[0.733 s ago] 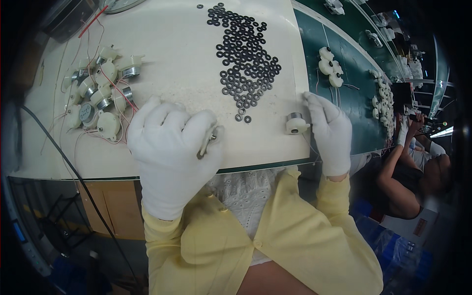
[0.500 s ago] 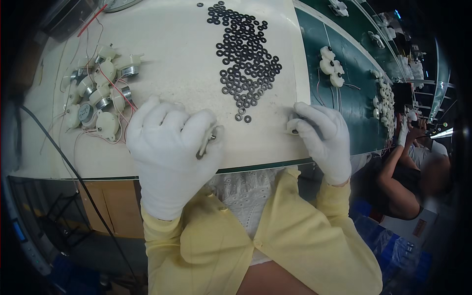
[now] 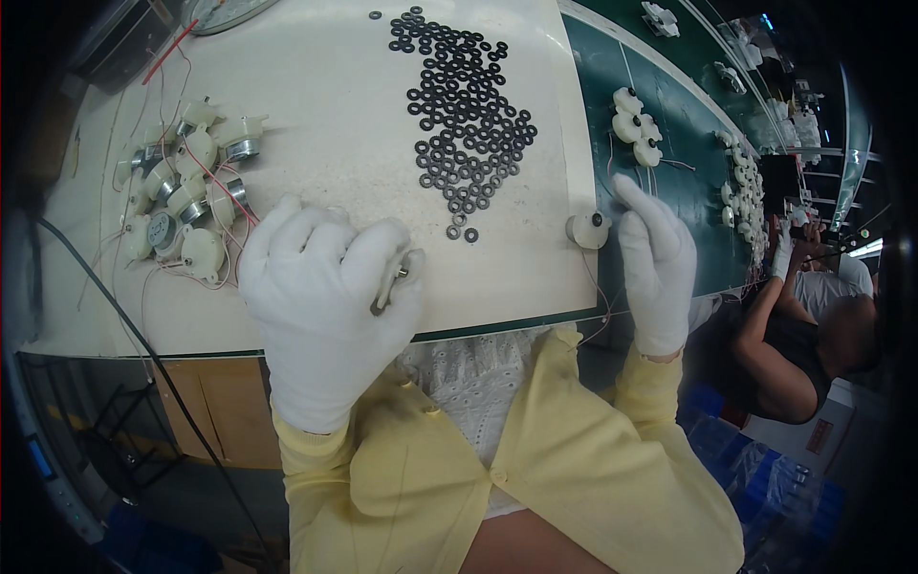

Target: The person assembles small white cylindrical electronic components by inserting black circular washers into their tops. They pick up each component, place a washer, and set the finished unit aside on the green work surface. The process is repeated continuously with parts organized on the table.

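White-gloved, the left hand (image 3: pixel 320 297) I watch has its grip pinching a small metal-tipped part (image 3: pixel 402 273) between thumb and forefinger; the right hand (image 3: pixel 662 263) has its grip spread, touching nothing that I can see. Just left of those right fingers, and much nearer them than the left hand, a pale motor (image 3: pixel 585 231) sits on the bench (image 3: pixel 325 143), its axis seemingly sideways, dark hub rightward. Farther off I see black rings (image 3: pixel 459 91), with wired motors (image 3: pixel 198 151) to their left.
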A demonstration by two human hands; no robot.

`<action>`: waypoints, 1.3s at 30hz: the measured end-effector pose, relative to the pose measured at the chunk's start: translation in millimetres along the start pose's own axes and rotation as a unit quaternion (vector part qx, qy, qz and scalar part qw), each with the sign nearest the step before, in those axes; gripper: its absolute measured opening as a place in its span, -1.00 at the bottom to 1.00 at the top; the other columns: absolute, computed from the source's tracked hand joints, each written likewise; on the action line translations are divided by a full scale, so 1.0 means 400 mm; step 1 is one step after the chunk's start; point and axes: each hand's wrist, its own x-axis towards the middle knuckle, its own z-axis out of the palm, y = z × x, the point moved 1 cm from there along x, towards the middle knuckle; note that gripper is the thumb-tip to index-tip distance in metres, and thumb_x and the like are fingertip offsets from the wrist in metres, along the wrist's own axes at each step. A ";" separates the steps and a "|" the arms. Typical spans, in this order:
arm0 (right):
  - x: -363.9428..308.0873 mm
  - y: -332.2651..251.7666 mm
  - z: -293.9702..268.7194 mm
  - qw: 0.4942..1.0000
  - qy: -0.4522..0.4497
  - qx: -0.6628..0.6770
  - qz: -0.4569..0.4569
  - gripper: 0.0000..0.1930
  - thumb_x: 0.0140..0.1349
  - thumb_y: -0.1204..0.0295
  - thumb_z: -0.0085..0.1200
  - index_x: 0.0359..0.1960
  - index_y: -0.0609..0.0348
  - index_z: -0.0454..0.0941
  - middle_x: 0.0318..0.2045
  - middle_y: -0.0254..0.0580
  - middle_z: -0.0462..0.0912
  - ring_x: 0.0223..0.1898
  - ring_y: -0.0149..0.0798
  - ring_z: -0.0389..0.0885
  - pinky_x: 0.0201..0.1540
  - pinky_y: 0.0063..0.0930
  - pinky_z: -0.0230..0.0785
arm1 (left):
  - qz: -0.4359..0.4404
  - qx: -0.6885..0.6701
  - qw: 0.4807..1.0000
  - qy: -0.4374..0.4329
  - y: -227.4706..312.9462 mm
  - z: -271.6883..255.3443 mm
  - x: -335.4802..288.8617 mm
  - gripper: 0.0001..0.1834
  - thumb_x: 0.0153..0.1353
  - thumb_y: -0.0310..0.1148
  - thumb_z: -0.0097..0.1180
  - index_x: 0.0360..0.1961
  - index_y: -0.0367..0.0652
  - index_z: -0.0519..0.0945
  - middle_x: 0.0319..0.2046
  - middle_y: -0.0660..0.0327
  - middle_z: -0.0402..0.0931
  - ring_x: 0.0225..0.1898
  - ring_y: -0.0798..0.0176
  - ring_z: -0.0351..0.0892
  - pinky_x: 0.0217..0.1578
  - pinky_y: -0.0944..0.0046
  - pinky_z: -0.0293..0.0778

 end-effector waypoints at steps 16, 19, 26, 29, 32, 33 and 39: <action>0.009 -0.041 0.047 0.978 -0.061 -0.128 -0.150 -0.17 0.21 0.01 0.33 0.43 0.21 0.38 0.32 0.13 0.50 0.27 0.20 0.50 0.24 0.00 0.31 | 0.019 0.026 0.999 0.029 0.011 0.004 0.008 -0.74 -0.04 -0.42 0.38 -0.29 -0.02 0.61 -0.48 0.22 0.41 -0.35 0.01 0.49 -0.06 -0.04 0.48; 0.030 -0.061 0.022 0.993 -0.017 -0.061 -0.098 -0.25 0.14 0.08 0.39 0.34 0.15 0.48 0.18 0.01 0.59 0.16 0.13 0.58 0.09 -0.10 0.41 | 0.004 0.027 1.000 -0.011 0.012 -0.005 0.005 -0.71 0.00 -0.44 0.37 -0.22 -0.02 0.61 -0.41 0.20 0.45 -0.27 0.00 0.53 0.01 -0.07 0.47; 0.010 -0.032 -0.004 0.994 -0.102 -0.025 0.008 -0.50 0.05 0.29 0.48 0.05 0.09 0.67 -0.27 -0.15 0.69 -0.35 -0.10 0.71 -0.27 -0.29 0.53 | 0.017 0.036 0.999 0.026 0.013 0.003 0.007 -0.74 -0.06 -0.39 0.39 -0.29 0.01 0.64 -0.45 0.21 0.42 -0.32 0.02 0.52 -0.05 -0.04 0.46; 0.032 0.017 -0.055 0.997 -0.029 0.073 0.018 -0.56 0.03 0.58 0.43 0.01 0.19 0.67 -0.32 -0.15 0.66 -0.42 -0.19 0.69 -0.28 -0.38 0.56 | 0.017 0.038 0.999 0.018 0.014 0.003 0.007 -0.73 -0.05 -0.39 0.40 -0.27 0.01 0.64 -0.44 0.21 0.43 -0.29 0.02 0.52 0.00 -0.07 0.47; 0.077 0.091 -0.126 0.998 0.023 -0.018 0.047 -0.58 0.10 0.66 0.33 0.06 0.23 0.68 -0.27 -0.15 0.64 -0.34 -0.32 0.65 -0.23 -0.45 0.55 | 0.015 0.039 0.999 0.015 0.015 0.000 0.005 -0.73 -0.04 -0.38 0.40 -0.26 0.01 0.64 -0.43 0.20 0.45 -0.29 0.01 0.52 0.04 -0.08 0.46; 0.095 0.126 -0.151 0.997 0.010 -0.041 0.060 -0.58 0.12 0.66 0.31 0.07 0.21 0.68 -0.25 -0.16 0.65 -0.32 -0.34 0.65 -0.20 -0.45 0.55 | 0.014 0.038 0.999 0.015 0.016 -0.002 0.005 -0.73 -0.04 -0.38 0.40 -0.26 0.01 0.64 -0.43 0.20 0.45 -0.28 0.01 0.52 0.05 -0.09 0.46; 0.236 0.311 -0.137 0.994 -0.088 -0.051 0.028 -0.62 0.23 0.70 0.16 0.08 0.17 0.67 -0.12 -0.17 0.65 -0.19 -0.23 0.67 -0.08 -0.38 0.53 | 0.008 0.045 0.999 0.018 0.018 0.002 0.009 -0.78 -0.03 -0.39 0.39 -0.31 -0.01 0.64 -0.44 0.20 0.46 -0.30 0.01 0.52 0.04 -0.07 0.46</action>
